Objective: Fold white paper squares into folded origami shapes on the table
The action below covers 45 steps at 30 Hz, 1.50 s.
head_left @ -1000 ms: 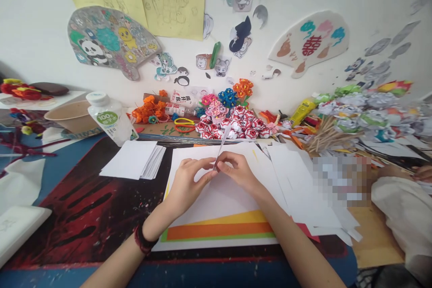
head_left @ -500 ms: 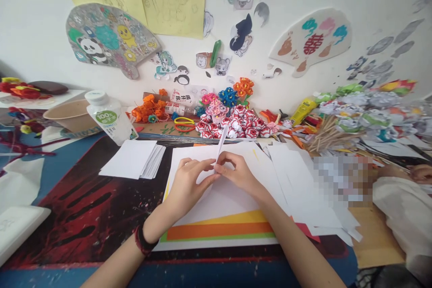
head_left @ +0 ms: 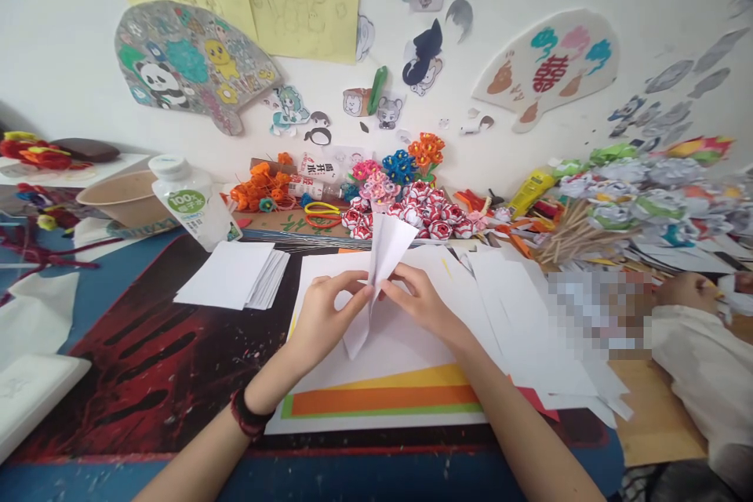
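Observation:
A folded sheet of white paper (head_left: pixel 391 245) stands upright between my two hands, its folds partly spread into angled flaps. My left hand (head_left: pixel 329 312) pinches its left side between thumb and fingers. On the other side, my right hand (head_left: pixel 420 302) grips the paper with thumb and forefinger near the middle. One flap of it hangs below my left fingers. Beneath both hands lies a large white sheet (head_left: pixel 412 353) over yellow, orange and green sheets (head_left: pixel 382 400).
A stack of white square papers (head_left: pixel 227 274) lies to the left. Behind it stands a plastic bottle (head_left: pixel 194 204). Red-and-white flowers (head_left: pixel 420 212) line the back. Loose white sheets (head_left: pixel 523 321) lie to the right, near another person's sleeve (head_left: pixel 700 369).
The paper was nearly edge-on as a thin folded strip. Now its flaps are spread apart and it shows wider, with one flap hanging lower. Both hands stay in about the same place.

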{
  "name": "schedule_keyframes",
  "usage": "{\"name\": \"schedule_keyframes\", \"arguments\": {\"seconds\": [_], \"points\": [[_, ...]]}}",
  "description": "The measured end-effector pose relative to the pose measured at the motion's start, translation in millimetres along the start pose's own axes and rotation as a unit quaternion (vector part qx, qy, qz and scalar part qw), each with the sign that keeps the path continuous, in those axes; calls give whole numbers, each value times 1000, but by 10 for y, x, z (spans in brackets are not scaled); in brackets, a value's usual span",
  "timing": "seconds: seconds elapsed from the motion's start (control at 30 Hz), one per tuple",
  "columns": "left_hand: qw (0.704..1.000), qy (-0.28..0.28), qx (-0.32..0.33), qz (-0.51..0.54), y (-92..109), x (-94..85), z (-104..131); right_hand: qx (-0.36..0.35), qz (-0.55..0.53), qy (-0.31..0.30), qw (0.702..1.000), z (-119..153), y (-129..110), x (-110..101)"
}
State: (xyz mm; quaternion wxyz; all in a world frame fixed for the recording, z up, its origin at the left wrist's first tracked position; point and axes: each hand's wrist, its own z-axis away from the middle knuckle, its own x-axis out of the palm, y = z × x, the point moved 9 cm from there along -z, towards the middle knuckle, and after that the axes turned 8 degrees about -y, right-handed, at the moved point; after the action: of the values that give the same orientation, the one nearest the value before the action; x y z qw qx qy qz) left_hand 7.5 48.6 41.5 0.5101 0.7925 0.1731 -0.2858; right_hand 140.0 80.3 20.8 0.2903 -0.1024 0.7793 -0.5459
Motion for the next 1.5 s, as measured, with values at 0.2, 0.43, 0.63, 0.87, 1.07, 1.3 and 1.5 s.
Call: {"name": "schedule_keyframes", "arguments": {"seconds": [0.2, 0.43, 0.63, 0.87, 1.07, 1.3, 1.5], "points": [[997, 35, -63, 40, -201, -160, 2, -20, -91, 43, 995, 20, 35, -253], [945, 133, -142, 263, -614, -525, 44, 35, -146, 258, 954, 213, 260, -892], [899, 67, -124, 415, -569, -348, -5, 134, -276, 192, 932, 166, 453, -645], [849, 6, -113, 517, -434, -177, -11, 235, -356, 94, 899, 223, 649, -122], [827, 22, -123, 547, -500, -227, -23, 194, -454, 35, 869, 198, 585, 36], [935, 87, -156, 306, -619, -288, 21, 179, -449, 59, 873, 258, 520, -25], [930, 331, 35, -158, 89, -796, 325, 159, -462, 67, 870, 170, 531, -10]]}}
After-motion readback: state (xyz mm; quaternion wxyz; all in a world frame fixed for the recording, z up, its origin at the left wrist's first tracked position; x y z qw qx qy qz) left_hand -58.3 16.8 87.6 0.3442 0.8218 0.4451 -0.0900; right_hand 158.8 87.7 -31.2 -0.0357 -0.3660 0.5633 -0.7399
